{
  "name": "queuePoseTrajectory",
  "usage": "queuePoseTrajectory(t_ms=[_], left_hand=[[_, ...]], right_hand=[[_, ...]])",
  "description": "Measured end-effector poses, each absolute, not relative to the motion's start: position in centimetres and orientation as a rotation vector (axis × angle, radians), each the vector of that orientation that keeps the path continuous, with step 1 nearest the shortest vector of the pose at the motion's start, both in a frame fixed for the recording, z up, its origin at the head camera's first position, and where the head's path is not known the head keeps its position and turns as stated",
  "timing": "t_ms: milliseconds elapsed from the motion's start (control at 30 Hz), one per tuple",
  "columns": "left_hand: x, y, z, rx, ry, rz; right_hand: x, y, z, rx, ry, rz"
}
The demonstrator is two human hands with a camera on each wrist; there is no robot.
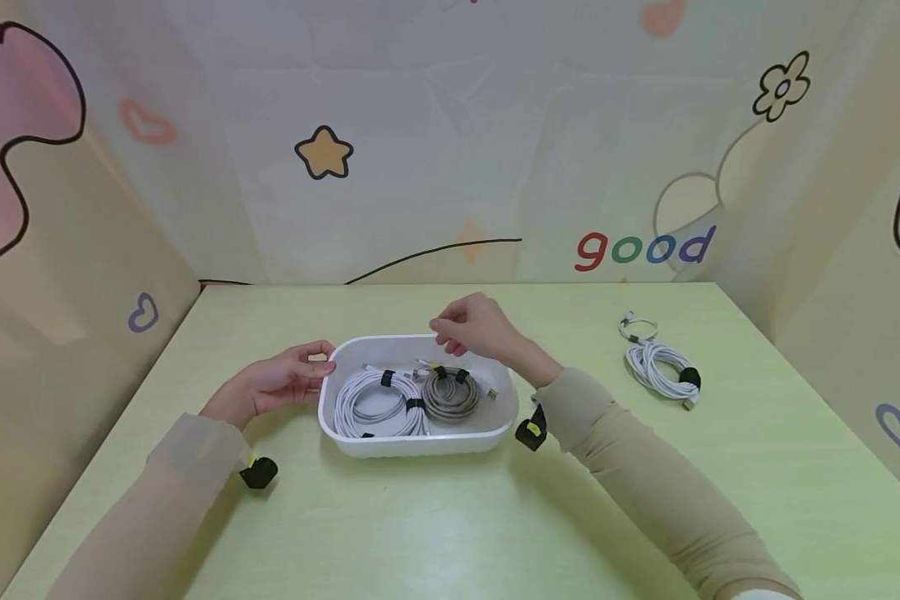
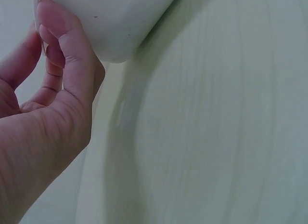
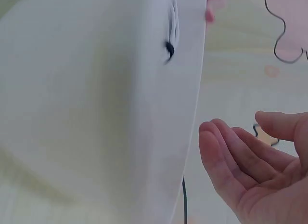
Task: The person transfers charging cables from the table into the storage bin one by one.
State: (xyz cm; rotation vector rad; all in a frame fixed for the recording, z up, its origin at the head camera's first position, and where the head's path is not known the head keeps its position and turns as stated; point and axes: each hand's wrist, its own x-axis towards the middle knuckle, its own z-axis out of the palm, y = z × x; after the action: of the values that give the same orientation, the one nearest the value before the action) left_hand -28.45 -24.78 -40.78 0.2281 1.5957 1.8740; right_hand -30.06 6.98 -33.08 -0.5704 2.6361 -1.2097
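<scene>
A white plastic bin sits near the middle of the table. My left hand grips its left end at the rim, thumb on one side and fingers on the other. Inside lies a coiled white cable with black straps at the left. Right of it is a smaller grey coiled cable, also strapped, with a metal USB plug beside it. Over the far right rim hovers my right hand, fingers loosely bent and holding nothing. The right wrist view shows its fingers apart from the bin wall.
To the right lies a white cable bundle with a black strap; a small white cable loop adjoins it at the back. A printed curtain hangs behind the table. Black wrist devices hang under both sleeves.
</scene>
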Motion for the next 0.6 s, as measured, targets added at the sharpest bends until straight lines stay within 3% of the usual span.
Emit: queuePoseTrajectory(t_ms=[267, 600], left_hand=[[-28.5, -24.7, -40.9, 0.233, 1.607, 1.871], [-28.5, -24.8, -41.0, 0.204, 1.642, 1.858]], right_hand=[[-32.2, 15.6, -33.4, -0.475, 3.063, -1.097], [-34.3, 26.9, -35.1, -0.042, 3.212, -0.814]])
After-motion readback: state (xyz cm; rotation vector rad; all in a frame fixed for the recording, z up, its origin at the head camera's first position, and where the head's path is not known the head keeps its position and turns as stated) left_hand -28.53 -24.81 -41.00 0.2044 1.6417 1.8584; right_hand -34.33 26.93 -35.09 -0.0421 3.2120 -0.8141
